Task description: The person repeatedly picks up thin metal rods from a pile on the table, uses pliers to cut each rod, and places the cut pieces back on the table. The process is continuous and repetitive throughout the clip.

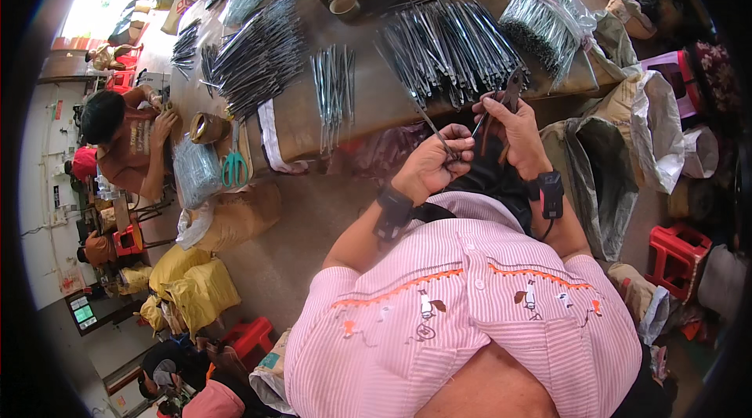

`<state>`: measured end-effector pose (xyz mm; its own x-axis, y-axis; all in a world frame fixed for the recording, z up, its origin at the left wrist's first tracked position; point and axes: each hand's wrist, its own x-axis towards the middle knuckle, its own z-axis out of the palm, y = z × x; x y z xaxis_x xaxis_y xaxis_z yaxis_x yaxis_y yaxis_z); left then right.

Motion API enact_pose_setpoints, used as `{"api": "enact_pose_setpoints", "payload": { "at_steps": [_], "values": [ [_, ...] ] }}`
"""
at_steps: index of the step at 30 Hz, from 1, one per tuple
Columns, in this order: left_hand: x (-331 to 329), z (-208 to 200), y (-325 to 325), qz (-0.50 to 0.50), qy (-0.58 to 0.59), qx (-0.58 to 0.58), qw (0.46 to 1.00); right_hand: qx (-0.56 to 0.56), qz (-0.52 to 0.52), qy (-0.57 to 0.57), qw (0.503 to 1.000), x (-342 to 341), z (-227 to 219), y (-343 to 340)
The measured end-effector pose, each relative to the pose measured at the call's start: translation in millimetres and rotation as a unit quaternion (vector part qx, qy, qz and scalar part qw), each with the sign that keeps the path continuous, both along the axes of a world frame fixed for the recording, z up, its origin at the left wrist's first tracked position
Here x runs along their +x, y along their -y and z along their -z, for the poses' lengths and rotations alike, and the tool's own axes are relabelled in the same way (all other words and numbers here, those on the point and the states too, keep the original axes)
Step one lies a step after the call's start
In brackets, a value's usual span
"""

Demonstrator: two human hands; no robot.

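Close to the table's front edge, my left hand (440,161) is closed around a long thin metal strip (424,120), which points up toward the table. Just to its right, my right hand (518,130) grips a pair of pliers (513,90) with dark jaws; part of the handles shows below the fingers. A thin shiny piece (479,125) spans the gap between both hands; what it belongs to cannot be made out. Right behind the hands lies a wide pile of thin dark metal strips (450,50) on the table.
More strips lie in a small bunch (333,89) and a large pile (262,50) at left. A plastic bag of thin rods (544,22) stands right. Teal scissors (234,167) hang near the corner. Open sacks (599,175) flank me; a co-worker (129,136) sits at far left.
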<state>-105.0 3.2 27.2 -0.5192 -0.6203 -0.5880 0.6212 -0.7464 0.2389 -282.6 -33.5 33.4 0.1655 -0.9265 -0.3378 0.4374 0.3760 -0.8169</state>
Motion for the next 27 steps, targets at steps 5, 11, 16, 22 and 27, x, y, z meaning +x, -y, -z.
{"api": "enact_pose_setpoints", "payload": {
  "at_steps": [5,11,16,22,27],
  "values": [
    [-1,5,0,0.016,-0.040,-0.003,0.999,0.028,0.008,0.053,0.998,-5,10,8],
    [-5,7,2,0.002,-0.059,0.045,0.997,0.066,0.005,0.075,0.995,-7,20,8],
    [-4,12,2,0.000,-0.075,0.064,0.995,0.097,-0.010,0.089,0.991,-10,30,10],
    [-4,17,1,0.002,-0.091,0.077,0.993,0.116,-0.011,0.111,0.987,-10,40,10],
    [-5,18,0,0.004,-0.092,0.070,0.993,0.106,-0.009,0.103,0.989,-10,39,10]
  ]
}}
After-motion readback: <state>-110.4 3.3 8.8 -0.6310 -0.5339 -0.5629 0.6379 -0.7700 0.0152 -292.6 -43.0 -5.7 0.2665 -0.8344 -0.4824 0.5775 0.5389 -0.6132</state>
